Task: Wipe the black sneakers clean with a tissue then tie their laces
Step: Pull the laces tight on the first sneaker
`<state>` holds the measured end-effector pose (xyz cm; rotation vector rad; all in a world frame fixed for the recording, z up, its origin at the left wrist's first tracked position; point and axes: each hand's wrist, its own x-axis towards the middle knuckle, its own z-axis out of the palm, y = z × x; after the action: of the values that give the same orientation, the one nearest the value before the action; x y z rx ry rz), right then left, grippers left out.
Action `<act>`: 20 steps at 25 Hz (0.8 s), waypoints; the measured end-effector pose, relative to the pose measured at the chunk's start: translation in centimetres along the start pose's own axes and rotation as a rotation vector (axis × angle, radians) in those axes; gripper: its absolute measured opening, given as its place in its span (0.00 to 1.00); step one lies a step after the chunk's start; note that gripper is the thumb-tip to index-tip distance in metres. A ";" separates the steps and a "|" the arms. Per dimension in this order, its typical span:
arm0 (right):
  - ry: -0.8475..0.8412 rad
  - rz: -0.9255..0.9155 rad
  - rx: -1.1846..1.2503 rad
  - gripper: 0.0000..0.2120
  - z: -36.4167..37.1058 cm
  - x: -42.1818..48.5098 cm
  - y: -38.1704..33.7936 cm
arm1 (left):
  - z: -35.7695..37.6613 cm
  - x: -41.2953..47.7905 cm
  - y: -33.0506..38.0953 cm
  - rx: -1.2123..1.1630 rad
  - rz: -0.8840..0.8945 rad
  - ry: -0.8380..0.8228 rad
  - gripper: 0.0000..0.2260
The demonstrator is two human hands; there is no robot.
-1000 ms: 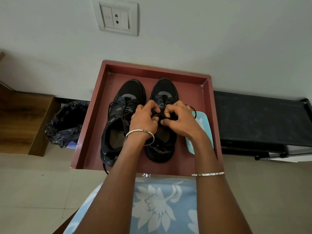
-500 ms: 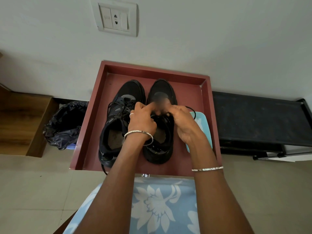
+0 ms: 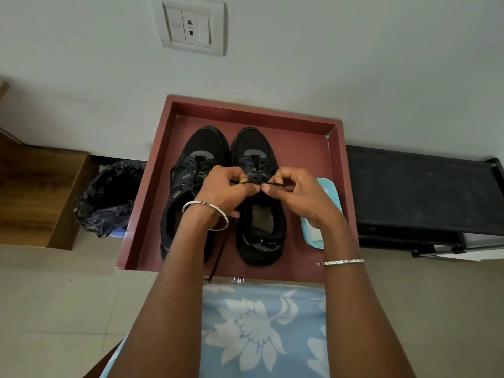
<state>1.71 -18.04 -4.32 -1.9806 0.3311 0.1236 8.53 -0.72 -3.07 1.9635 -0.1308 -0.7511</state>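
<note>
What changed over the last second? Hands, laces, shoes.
The left hand and right hand were bunched together in the laces of the sneaker beside the blue box. Now each pinches the lace, drawn straight and taut between them. Nothing was let go. That sneaker, the other sneaker, the tray and the box stayed put.

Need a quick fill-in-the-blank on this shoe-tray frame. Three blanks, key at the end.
1. The left hand and right hand pinch a black ___ stretched between them.
2. The left sneaker and right sneaker point their toes toward the ___.
3. The light blue tub lies in the tray, to the ___ of both sneakers.
Missing words: lace; wall; right.
</note>
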 end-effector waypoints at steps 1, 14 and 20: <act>0.081 0.002 0.013 0.15 0.0 0.2 0.2 | -0.3 0.1 -0.1 -0.070 -0.015 0.044 0.14; 0.554 0.292 0.257 0.18 1.3 1.3 -0.3 | -2.1 -1.2 1.5 -0.846 -0.256 0.237 0.17; 0.791 0.380 0.818 0.14 -2.8 0.1 0.2 | -5.7 -1.4 0.1 -1.403 -0.098 0.492 0.20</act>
<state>1.60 -20.62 -3.33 -1.0574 1.0750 -0.4993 10.56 4.19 -0.56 0.7327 0.6362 -0.2146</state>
